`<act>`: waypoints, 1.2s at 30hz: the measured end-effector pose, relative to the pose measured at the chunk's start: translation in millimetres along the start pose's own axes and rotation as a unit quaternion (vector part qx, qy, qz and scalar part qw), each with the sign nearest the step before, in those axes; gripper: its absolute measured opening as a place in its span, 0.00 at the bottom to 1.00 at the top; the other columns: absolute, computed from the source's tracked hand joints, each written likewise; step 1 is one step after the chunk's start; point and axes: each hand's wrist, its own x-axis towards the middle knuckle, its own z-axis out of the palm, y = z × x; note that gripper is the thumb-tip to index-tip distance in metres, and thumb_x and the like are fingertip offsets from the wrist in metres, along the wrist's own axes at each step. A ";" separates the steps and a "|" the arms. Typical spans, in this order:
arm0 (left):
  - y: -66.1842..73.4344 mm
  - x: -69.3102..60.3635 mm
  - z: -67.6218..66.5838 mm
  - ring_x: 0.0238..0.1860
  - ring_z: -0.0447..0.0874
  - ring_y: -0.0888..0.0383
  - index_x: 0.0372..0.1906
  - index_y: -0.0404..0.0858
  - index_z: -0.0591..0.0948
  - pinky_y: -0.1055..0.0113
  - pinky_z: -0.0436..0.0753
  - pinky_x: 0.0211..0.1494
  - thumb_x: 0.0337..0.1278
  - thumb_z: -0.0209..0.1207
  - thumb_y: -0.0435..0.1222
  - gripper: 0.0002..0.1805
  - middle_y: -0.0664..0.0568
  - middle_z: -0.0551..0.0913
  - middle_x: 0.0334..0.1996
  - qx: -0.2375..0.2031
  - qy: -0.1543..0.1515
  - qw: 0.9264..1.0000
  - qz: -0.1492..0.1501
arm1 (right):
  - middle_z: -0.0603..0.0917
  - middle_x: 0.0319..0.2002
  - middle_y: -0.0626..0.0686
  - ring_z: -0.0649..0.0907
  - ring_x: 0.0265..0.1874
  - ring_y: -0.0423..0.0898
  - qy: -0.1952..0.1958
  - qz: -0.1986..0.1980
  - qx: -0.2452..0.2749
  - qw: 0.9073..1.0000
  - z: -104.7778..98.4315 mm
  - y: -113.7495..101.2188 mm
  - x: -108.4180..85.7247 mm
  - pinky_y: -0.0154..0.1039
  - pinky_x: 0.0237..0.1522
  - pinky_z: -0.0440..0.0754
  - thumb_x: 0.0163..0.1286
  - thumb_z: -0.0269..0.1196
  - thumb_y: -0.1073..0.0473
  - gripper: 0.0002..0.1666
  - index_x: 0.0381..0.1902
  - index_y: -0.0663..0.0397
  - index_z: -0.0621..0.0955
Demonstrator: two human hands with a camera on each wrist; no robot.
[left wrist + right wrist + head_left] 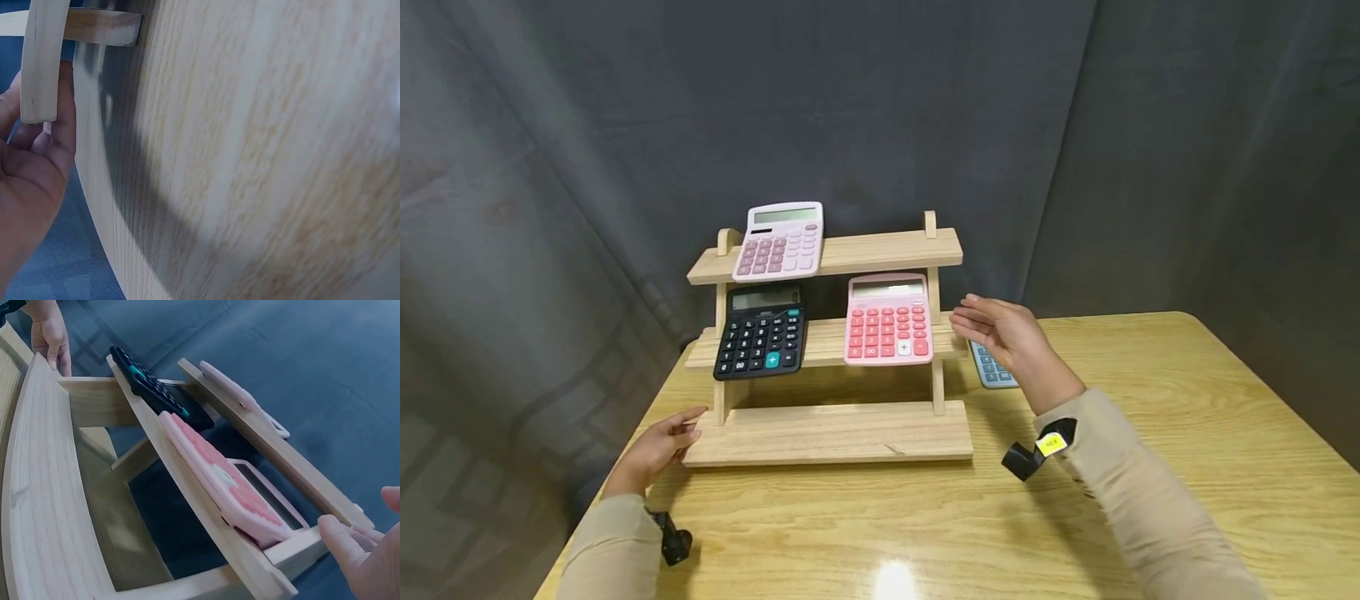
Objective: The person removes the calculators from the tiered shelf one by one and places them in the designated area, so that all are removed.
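A three-tier wooden display rack [827, 437] stands on the table. My left hand [658, 446] grips the left end of its bottom board [42, 69], thumb on one side and fingers on the other. Beside the rack's right end, my right hand [1003, 333] is raised with fingers extended, holding nothing. A pale pink calculator [781, 242] leans on the top tier at the left. On the middle tier lean a black calculator [762, 333] at the left and a pink calculator [889, 321] at the right. Partly hidden behind my right hand is a blue calculator [992, 369].
The wooden table [1172, 400] extends to the right of the rack and in front of it. A dark grey curtain [880, 108] hangs behind the rack and along the left side. Upright posts [937, 387] join the tiers.
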 end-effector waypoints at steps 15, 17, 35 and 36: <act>4.0 -0.1 1.2 0.25 0.61 0.58 0.62 0.27 0.54 0.69 0.64 0.27 0.61 0.44 0.30 0.26 0.52 0.61 0.24 0.013 -0.002 1.000 0.005 | 0.74 0.39 0.65 0.75 0.44 0.54 -0.037 -0.002 -0.017 0.999 28.5 -1.1 12.6 0.41 0.46 0.70 0.64 0.47 0.69 0.26 0.59 0.75 0.57; 4.0 -0.3 0.8 0.25 0.61 0.58 0.62 0.27 0.54 0.69 0.64 0.27 0.61 0.44 0.31 0.26 0.52 0.61 0.24 0.013 -0.003 1.000 0.002 | 0.77 0.33 0.60 0.78 0.40 0.52 -0.041 -0.002 -0.017 0.999 32.6 1.7 14.9 0.40 0.45 0.71 0.64 0.47 0.70 0.27 0.59 0.75 0.57; 0.7 -1.3 1.2 0.23 0.61 0.59 0.62 0.27 0.54 0.70 0.64 0.26 0.61 0.44 0.30 0.25 0.53 0.62 0.23 0.001 0.009 1.000 0.009 | 0.68 0.52 0.68 0.79 0.38 0.48 -0.025 0.006 -0.051 0.998 73.5 32.1 33.5 0.38 0.44 0.72 0.64 0.51 0.66 0.22 0.54 0.72 0.65; 0.2 -0.8 1.4 0.23 0.61 0.59 0.62 0.27 0.54 0.70 0.64 0.25 0.61 0.44 0.30 0.25 0.53 0.62 0.23 0.001 0.010 1.000 0.009 | 0.68 0.52 0.68 0.79 0.39 0.48 -0.026 0.004 -0.051 0.998 75.9 32.6 34.3 0.38 0.44 0.73 0.64 0.51 0.66 0.22 0.54 0.71 0.65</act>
